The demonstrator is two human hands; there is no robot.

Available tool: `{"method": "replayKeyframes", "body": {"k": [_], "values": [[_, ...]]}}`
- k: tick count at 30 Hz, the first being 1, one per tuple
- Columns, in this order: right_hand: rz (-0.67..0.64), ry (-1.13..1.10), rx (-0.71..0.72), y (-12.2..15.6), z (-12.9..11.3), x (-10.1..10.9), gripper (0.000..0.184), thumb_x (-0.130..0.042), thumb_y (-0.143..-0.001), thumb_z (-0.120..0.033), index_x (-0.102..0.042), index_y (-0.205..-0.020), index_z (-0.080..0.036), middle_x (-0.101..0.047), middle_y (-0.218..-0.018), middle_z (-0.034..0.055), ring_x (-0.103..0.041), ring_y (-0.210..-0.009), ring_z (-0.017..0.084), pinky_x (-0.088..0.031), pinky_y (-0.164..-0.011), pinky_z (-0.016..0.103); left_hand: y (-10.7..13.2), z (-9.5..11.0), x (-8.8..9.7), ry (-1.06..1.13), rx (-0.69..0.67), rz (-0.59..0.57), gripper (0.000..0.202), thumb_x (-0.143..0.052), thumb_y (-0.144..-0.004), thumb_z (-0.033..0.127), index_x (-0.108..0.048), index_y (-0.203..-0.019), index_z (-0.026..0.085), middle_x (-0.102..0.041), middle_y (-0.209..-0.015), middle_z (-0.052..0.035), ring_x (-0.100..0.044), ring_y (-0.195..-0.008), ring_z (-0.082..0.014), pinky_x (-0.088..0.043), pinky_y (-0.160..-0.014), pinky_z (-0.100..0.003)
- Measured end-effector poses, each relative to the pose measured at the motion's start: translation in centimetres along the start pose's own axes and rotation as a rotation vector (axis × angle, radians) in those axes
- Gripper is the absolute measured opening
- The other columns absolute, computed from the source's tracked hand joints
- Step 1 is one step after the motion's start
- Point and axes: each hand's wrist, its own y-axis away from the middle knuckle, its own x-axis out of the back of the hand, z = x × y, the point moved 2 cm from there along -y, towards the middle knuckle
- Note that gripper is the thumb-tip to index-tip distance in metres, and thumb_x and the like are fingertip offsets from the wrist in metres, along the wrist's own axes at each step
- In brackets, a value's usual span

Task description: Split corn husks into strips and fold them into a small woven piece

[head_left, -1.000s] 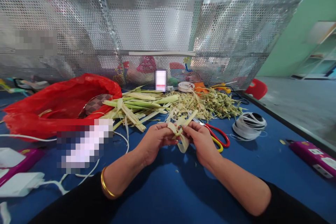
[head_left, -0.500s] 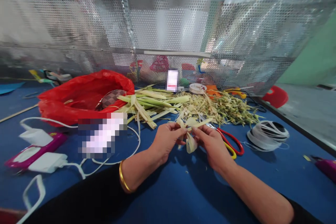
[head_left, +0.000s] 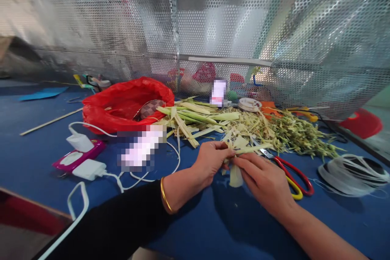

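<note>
L hand: thumb + fingertips pinched on the leaf strip.
R hand: fingers closed on same strip from the other side.
Strip pos.: held betw. both hands, just above the blue table, centre.
Progress: a few folds made; one end is left jutting out, a pale loop hangs below. Judged partly formed, ends untrimmed.
Nearby: scissors lying beside R hand, not held; leaves + trimmings piled behind; red bag; string coil.

A crumpled red plastic bag and a coil of white cord sit on the blue bench, a perforated metal screen along its far edge.
</note>
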Motion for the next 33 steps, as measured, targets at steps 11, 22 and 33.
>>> {"method": "replayKeyframes", "body": {"k": [11, 22, 33], "values": [[0.043, -0.128, -0.405, -0.1, 2.0, 0.4, 0.012, -0.044, -0.081, -0.018, -0.055, -0.085, -0.02, -0.062, -0.074, 0.003, -0.057, -0.067, 0.018, -0.04, -0.059, 0.027, 0.9, 0.1, -0.7, -0.17, 0.058, -0.313, 0.017, -0.063, -0.06, 0.022, -0.071, -0.073, 0.014, -0.062, -0.067, -0.002, -0.061, -0.063, -0.0134, -0.04, -0.042, -0.017], [-0.041, -0.264, -0.696, -0.6, 2.2, -0.3, 0.03, -0.044, -0.086, -0.038, -0.045, -0.062, -0.02, -0.047, -0.054, -0.004, -0.041, -0.051, 0.012, -0.027, -0.05, 0.023, 1.3, -0.5, -1.1, -0.22, 0.018, -0.206, 0.018, -0.067, -0.064, 0.025, -0.067, -0.076, 0.012, -0.059, -0.064, -0.0005, -0.057, -0.057, -0.0113, -0.031, -0.037, -0.016], [-0.194, -0.488, -0.627, -1.5, 2.7, 0.8, 0.029, -0.051, -0.084, -0.043, -0.057, -0.068, -0.018, -0.053, -0.058, -0.0027, -0.044, -0.054, 0.012, -0.033, -0.05, 0.022, 0.7, 0.7, -0.2, -0.064, -0.01, -0.024, 0.02, -0.07, -0.065, 0.025, -0.07, -0.082, 0.013, -0.065, -0.067, -0.0018, -0.054, -0.054, -0.0075, -0.029, -0.042, -0.016]]}}
